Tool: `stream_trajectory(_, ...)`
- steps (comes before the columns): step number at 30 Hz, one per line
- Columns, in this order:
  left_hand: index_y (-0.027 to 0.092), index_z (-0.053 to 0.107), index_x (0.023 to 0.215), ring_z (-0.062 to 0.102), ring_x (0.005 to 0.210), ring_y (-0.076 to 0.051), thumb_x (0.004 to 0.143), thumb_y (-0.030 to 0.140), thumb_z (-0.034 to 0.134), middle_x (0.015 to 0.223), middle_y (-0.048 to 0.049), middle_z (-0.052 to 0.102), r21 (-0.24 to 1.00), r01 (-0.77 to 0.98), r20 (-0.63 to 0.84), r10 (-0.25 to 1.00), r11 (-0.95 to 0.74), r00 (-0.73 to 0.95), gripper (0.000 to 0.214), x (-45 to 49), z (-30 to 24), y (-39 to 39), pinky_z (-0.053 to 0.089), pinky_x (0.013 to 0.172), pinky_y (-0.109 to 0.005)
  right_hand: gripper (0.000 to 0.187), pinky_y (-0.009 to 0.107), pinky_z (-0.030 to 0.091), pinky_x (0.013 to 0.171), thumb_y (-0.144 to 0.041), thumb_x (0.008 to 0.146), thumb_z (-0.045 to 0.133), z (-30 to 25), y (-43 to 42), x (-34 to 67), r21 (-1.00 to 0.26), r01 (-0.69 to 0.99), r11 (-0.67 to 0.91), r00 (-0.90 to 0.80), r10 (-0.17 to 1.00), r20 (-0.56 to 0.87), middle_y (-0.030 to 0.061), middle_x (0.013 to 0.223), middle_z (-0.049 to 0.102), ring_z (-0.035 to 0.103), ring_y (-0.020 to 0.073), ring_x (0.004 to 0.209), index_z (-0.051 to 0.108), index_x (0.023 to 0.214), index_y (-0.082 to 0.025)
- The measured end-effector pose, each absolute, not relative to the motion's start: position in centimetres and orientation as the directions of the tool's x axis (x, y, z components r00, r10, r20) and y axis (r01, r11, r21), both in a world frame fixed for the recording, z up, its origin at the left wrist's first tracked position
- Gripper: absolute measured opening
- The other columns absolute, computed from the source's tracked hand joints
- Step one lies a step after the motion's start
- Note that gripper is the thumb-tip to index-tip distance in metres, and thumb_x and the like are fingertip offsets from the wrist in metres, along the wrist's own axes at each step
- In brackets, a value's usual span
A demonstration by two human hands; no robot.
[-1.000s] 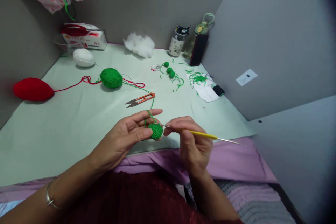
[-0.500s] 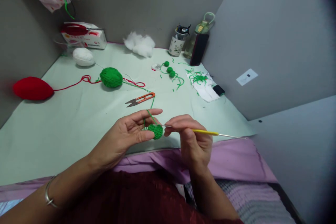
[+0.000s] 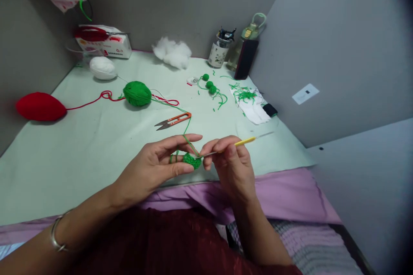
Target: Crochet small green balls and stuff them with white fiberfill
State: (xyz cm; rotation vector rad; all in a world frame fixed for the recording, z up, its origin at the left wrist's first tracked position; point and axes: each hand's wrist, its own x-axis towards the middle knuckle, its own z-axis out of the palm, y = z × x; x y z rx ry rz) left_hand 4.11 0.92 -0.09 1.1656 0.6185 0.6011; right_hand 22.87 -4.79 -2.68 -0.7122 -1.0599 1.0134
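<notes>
Between thumb and fingers, my left hand (image 3: 164,157) pinches a small green crochet piece (image 3: 192,161), its index finger stretched out above. Green yarn (image 3: 186,129) passes over that finger and runs back to the green yarn ball (image 3: 137,93). My right hand (image 3: 232,163) is closed around the yellow grip of a crochet hook (image 3: 245,141). The hook's metal tip reaches the upper edge of the crochet piece, where the yarn meets it. Orange thread snips (image 3: 173,121) lie just beyond my left hand.
Red yarn (image 3: 41,106) and a white yarn ball (image 3: 103,68) lie on the left. White stuffing (image 3: 172,53), a pen cup (image 3: 218,51), a bottle (image 3: 248,34) and a phone (image 3: 246,59) are at the back. Small green balls (image 3: 209,84) and yarn scraps (image 3: 245,94) lie right of centre.
My right hand has turned the hook so its rear end points higher and its tip sits lower at the piece. The green piece has tilted in my left hand.
</notes>
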Motion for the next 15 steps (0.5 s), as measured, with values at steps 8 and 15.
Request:
stream_trajectory(8, 0.031, 0.074, 0.131, 0.067, 0.095, -0.016, 0.086, 0.023, 0.081, 0.101, -0.0003, 0.075, 0.986, 0.009, -0.128, 0.724, 0.166, 0.678, 0.047, 4.0, 0.3, 1.2, 0.052, 0.087, -0.027, 0.020, 0.035, 0.062, 0.080, -0.028, 0.105, 0.055, -1.4, -5.9, 24.5, -0.857, 0.057, 0.512, 0.016, 0.858, 0.514, 0.0044, 0.096, 0.078, 0.074, 0.0172, 0.087, 0.075, 0.103, -0.024)
stream_trajectory(15, 0.026, 0.072, 0.134, 0.067, 0.097, -0.017, 0.082, 0.028, 0.084, 0.102, -0.0015, 0.073, 0.992, 0.013, -0.111, 0.805, 0.128, 0.583, 0.053, 4.5, -0.1, 1.2, 0.053, 0.091, -0.030, 0.021, 0.035, 0.064, 0.083, -0.018, 0.103, 0.054, -0.8, -6.5, 24.2, -0.451, 0.597, 0.663, -0.231, 0.681, 0.695, 0.0107, 0.110, 0.078, 0.074, 0.0192, 0.101, 0.070, 0.117, -0.021)
